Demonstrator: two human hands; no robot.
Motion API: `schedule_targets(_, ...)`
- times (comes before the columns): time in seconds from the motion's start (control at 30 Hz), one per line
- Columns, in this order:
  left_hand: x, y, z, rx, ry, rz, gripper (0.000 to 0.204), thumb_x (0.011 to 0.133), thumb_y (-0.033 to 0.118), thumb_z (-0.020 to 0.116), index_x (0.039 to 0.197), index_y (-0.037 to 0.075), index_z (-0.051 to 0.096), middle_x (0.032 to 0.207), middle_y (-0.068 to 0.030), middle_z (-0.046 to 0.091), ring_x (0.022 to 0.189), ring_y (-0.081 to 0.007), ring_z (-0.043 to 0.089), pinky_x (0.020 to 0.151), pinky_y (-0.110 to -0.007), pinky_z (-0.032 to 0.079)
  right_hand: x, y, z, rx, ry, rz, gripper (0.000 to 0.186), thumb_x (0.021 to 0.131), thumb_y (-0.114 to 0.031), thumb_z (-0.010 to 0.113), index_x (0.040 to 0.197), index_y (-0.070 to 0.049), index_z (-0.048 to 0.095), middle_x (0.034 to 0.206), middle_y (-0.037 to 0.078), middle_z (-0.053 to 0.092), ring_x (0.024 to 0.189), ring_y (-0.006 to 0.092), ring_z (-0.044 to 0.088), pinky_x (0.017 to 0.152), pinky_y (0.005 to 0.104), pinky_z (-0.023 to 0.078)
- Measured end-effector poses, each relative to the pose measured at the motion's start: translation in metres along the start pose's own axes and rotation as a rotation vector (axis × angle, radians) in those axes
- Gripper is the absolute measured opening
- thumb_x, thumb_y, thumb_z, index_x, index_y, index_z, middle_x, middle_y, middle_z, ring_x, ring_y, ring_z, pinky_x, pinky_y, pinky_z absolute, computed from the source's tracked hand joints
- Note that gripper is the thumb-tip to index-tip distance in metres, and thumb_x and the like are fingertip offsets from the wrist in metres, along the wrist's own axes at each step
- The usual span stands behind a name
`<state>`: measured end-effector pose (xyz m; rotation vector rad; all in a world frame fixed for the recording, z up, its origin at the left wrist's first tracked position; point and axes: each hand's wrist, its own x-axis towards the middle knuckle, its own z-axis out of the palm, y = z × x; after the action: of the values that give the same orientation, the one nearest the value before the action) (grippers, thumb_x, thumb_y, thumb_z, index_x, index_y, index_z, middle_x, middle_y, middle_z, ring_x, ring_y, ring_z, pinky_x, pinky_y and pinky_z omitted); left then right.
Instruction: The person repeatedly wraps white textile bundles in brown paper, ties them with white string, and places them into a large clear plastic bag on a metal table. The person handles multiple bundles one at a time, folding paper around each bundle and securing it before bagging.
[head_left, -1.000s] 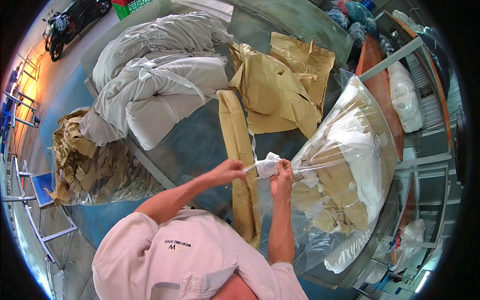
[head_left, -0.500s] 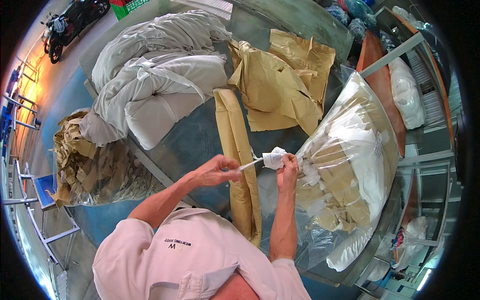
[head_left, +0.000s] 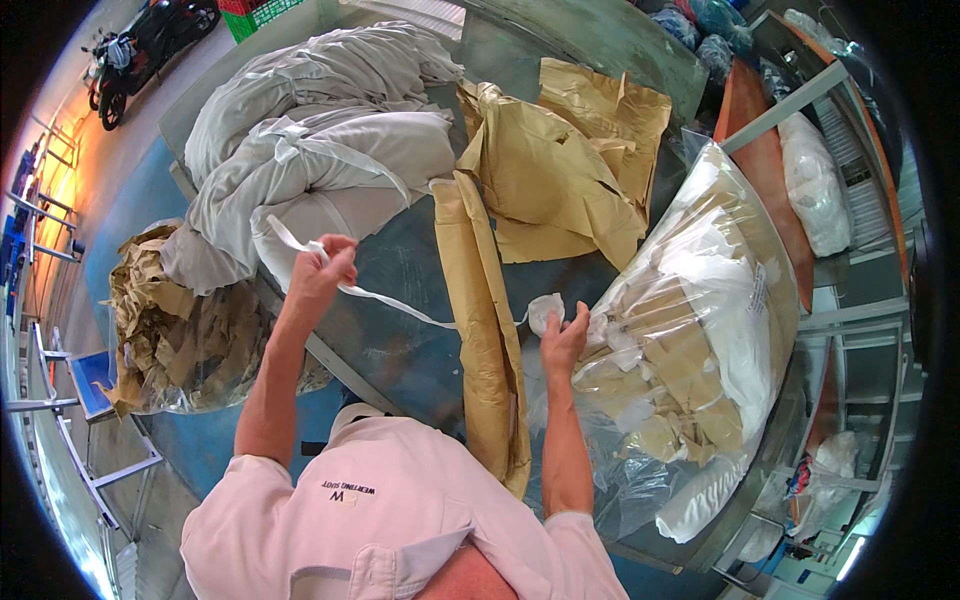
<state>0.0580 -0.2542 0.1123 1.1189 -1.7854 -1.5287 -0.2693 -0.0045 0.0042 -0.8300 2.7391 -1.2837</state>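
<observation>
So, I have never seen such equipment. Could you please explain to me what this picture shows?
There is no machine: you see a person's left hand and right hand, both bare. The picture comes from a wide fisheye camera on the person's head, looking down, so straight edges bend near the rim. On the table lie grey cloth, brown paper, a long brown bundle and a clear bag with brown and white material inside. The left hand holds a white strip; the right hand holds a small white roll.
</observation>
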Motion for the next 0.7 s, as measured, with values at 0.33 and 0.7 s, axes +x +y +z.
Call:
schedule_targets(0.33, -0.051, -0.009, 0.057, 0.958, -0.626, -0.405, 0.047, 0.082, 0.031, 0.073, 0.121, 0.009, 0.062, 0.122, -0.0153, 0.063, 0.115, -0.0331, 0.06, 0.093, -0.043, 0.05, -0.035, 0.007, -0.034, -0.284, -0.312, 0.064, 0.065, 0.076, -0.018, 0.08, 0.129, 0.002, 0.049, 0.115, 0.024, 0.064, 0.109, 0.0432, 0.06, 0.093, 0.0483, 0.048)
schedule_targets(0.7, -0.024, -0.057, 0.209, 0.953, -0.857, 0.952, 0.055, 0.08, 0.012, 0.066, 0.134, 0.014, 0.056, 0.137, -0.0086, 0.052, 0.132, -0.0309, 0.048, 0.117, -0.069, 0.01, -0.049, 0.038, -0.013, -0.293, -0.125, -0.26, 0.027, 0.081, -0.016, 0.075, 0.102, -0.004, 0.063, 0.087, 0.014, 0.069, 0.075, 0.0349, 0.064, 0.067, 0.0457, 0.051)
